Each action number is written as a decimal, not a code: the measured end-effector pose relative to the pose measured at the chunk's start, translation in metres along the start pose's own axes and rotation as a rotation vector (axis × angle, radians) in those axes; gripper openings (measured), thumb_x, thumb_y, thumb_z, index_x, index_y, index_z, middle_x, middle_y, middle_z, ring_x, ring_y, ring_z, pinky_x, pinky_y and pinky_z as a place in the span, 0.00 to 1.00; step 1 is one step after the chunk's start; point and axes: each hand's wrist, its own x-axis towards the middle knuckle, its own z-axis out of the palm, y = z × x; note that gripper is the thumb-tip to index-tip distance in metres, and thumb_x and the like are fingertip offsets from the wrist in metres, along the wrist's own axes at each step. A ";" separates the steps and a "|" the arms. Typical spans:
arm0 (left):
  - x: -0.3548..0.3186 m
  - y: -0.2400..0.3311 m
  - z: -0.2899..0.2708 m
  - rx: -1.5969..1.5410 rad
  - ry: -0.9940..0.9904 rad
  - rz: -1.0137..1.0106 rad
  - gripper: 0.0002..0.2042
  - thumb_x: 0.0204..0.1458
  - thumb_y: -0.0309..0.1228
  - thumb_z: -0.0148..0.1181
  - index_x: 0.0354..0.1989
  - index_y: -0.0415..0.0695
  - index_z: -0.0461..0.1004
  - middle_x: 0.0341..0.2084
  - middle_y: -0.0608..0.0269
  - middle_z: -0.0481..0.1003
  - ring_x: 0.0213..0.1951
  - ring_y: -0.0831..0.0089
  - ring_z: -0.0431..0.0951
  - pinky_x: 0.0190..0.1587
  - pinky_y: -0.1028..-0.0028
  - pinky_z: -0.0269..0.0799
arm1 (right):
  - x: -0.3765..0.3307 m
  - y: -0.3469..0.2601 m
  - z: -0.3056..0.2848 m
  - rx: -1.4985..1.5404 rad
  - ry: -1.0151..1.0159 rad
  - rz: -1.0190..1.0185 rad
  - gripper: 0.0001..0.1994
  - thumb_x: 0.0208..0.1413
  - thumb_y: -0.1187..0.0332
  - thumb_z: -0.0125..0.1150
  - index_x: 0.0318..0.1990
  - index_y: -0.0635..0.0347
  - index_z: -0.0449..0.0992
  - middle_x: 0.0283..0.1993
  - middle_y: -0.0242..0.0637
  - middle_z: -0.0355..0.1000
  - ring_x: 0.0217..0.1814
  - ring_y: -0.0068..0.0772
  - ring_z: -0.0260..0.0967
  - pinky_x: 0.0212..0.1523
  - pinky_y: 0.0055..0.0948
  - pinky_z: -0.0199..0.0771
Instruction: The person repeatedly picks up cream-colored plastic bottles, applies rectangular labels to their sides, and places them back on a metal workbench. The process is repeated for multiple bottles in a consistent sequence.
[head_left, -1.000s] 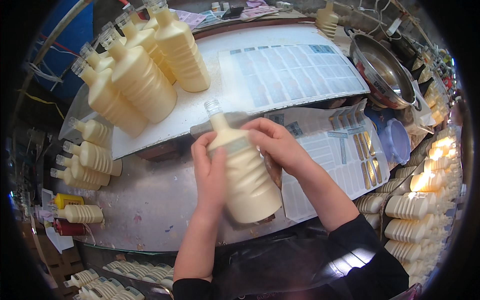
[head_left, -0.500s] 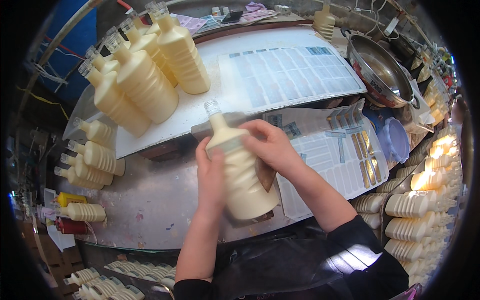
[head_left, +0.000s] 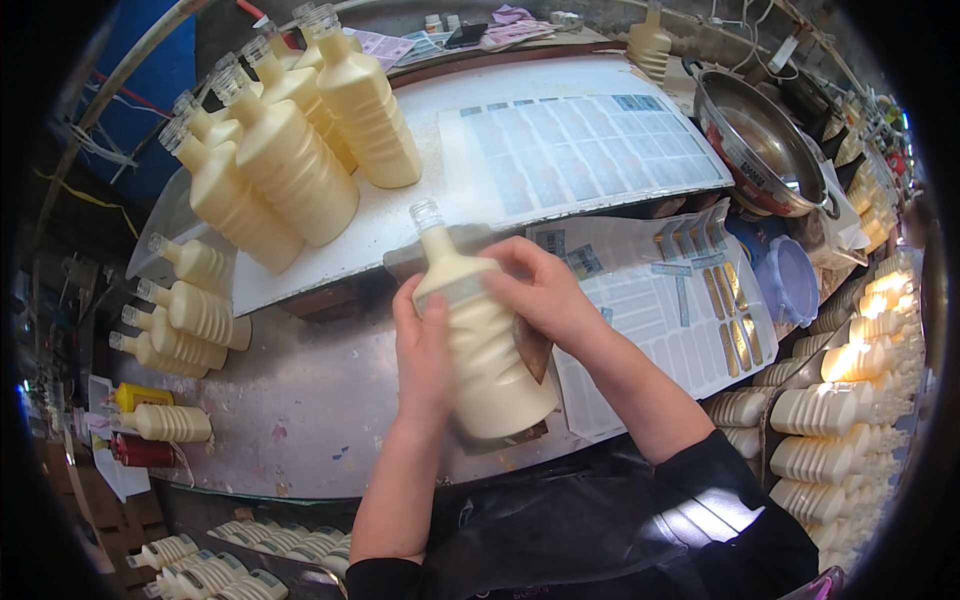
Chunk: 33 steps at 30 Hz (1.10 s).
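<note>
1. A cream ribbed bottle with a clear cap is held tilted above the metal surface.
2. The left hand wraps the bottle's left side.
3. The right hand presses its fingers against the bottle's shoulder.
4. Label sheets lie just right of the bottle; upright bottles stand beyond it.

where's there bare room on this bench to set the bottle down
Free: the grey bench top left of the left hand, below the lying bottles. Crowded: the raised white board with standing bottles, and the label sheets at right.
</note>
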 end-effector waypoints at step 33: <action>-0.045 -0.003 0.002 0.378 0.036 0.086 0.44 0.54 0.27 0.60 0.78 0.37 0.43 0.66 0.39 0.65 0.65 0.49 0.70 0.67 0.58 0.65 | -0.004 -0.002 -0.020 0.032 0.366 -0.220 0.12 0.66 0.73 0.60 0.55 0.62 0.76 0.48 0.32 0.77 0.49 0.22 0.73 0.51 0.25 0.74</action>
